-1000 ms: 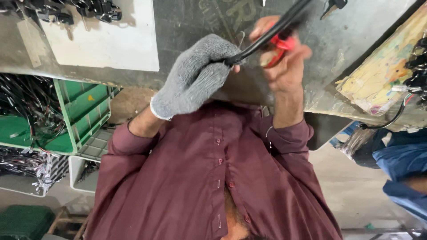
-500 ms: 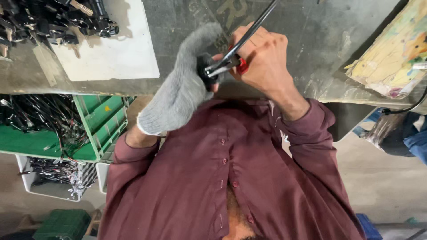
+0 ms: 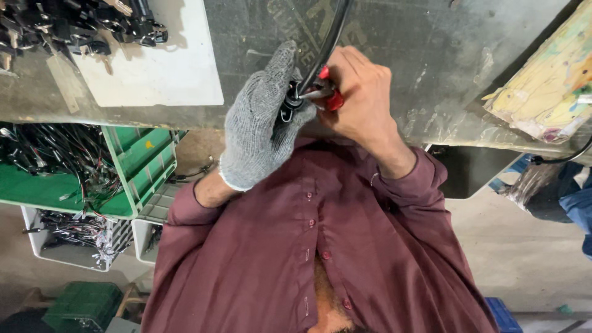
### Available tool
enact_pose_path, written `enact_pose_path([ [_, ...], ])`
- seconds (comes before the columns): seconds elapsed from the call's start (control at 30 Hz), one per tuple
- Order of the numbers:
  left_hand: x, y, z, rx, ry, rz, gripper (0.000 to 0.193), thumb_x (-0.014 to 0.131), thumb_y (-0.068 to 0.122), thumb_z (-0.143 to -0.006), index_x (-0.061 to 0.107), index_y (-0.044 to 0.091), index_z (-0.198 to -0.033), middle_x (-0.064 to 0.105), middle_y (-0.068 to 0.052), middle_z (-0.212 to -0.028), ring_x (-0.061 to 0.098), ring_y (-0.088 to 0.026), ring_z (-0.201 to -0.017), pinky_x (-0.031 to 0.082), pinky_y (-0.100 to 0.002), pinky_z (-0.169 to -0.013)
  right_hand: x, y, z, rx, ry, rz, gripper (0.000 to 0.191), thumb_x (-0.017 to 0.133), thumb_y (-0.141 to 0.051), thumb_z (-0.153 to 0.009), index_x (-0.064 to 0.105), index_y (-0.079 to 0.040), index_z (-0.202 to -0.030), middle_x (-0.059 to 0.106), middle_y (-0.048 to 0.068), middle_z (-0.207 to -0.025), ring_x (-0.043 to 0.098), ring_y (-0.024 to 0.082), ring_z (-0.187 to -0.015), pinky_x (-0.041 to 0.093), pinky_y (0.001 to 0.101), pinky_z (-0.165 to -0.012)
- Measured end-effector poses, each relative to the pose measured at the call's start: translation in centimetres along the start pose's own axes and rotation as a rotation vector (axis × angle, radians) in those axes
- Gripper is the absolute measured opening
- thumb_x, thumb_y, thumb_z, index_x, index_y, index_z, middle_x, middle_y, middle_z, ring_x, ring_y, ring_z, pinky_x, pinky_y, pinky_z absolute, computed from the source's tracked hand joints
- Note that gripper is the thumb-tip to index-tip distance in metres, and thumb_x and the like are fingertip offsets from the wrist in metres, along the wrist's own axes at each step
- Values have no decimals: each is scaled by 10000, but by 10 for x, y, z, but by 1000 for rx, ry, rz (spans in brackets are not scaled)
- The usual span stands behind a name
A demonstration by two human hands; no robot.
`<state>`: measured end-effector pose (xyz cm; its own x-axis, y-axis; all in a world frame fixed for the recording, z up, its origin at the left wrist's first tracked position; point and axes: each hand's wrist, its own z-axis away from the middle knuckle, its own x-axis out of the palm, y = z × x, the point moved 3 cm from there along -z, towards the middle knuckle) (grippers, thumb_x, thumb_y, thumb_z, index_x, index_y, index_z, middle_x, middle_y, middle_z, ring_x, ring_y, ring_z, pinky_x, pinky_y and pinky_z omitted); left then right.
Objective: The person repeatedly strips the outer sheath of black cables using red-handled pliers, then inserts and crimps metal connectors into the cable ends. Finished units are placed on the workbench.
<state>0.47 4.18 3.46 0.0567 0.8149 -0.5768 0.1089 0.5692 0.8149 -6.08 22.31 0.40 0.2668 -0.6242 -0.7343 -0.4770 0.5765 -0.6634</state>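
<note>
Gripping the end of a black cable (image 3: pixel 327 43), the left hand (image 3: pixel 262 123), in a grey knit glove, is closed around it just at the near edge of the grey workbench (image 3: pixel 431 74). The cable's long axis runs from this fist away across the workbench. The bare right hand (image 3: pixel 361 102) is closed on red-handled pliers (image 3: pixel 324 95), whose tip touches the cable end between both hands.

The left hand (image 3: pixel 262 126), in a grey knitted glove, grips the end of a black cable (image 3: pixel 327 43) above the grey metal counter (image 3: pixel 431 74). The bare right hand (image 3: pixel 361 102) holds red-handled pliers (image 3: pixel 324 95) against it. Green plastic crates (image 3: pixel 132 166) of wires stand below.
</note>
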Motion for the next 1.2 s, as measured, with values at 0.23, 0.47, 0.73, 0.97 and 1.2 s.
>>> enact_pose_path([
  [0.23,8,2,0,68,0,-335,600,727,108,-966,498,61,-1519,609,-156,-1406,590,-367,-1210,475,-477,-1031,-3,1,12,101,16,137,334,823,-178,-812,556,-72,-982,626,82,-878,641,322,-831,467,431,-663],
  [0.47,9,-3,-4,117,26,-470,589,698,121,-926,530,45,-1485,584,-181,-1430,564,-377,-1230,462,-487,-1049,2,-11,14,109,44,-5,365,867,-241,-927,571,-64,-1049,652,107,-939,645,331,-873,490,437,-712],
  [0.73,-23,19,-19,43,-99,95,549,712,174,-1073,430,21,-1518,603,-176,-1329,664,-312,-1116,552,-374,-962,13,-5,-1,100,116,-7,325,869,-182,-834,598,-44,-950,613,116,-838,624,333,-773,476,433,-652],
  [0.97,-28,0,-16,-198,-542,636,590,686,199,-1045,468,86,-1582,736,-108,-1091,723,-199,-966,592,-304,-940,28,16,-1,-154,3,-457,292,817,-63,-757,571,-32,-912,590,105,-882,620,332,-835,502,415,-736],
  [1.2,-31,9,-16,-34,-197,204,558,710,223,-1091,437,102,-1563,693,-137,-1227,722,-248,-1013,571,-366,-932,35,20,9,14,-85,-298,344,802,-115,-688,575,-34,-933,622,124,-864,621,352,-808,491,432,-694],
])
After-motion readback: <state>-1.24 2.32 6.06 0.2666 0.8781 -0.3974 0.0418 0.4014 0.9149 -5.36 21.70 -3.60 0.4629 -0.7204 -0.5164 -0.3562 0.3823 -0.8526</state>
